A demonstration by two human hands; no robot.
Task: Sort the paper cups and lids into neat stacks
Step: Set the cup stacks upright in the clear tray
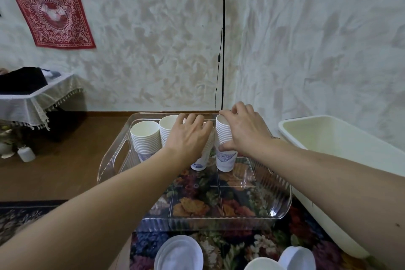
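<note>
Several stacks of white paper cups stand at the far end of a clear plastic bin (282,199). My right hand (245,129) grips the rightmost cup stack (224,160), fingers over its rim and thumb on its side. My left hand (189,136) rests on top of the neighbouring cup stack (200,162), whose upper part it hides; its fingers are spread and bent over the rim. Two more cup stacks, one at far left (145,140) and one beside it (167,129), stand untouched. White lids lie near me in piles at left (178,253) and at right (297,257).
A cream plastic tub (341,151) sits to the right of the bin. The bin rests on a floral cloth (219,245). A black cord (223,35) hangs down the wall behind. A draped side table (37,98) stands at far left, with a small white bottle (26,154) on the floor.
</note>
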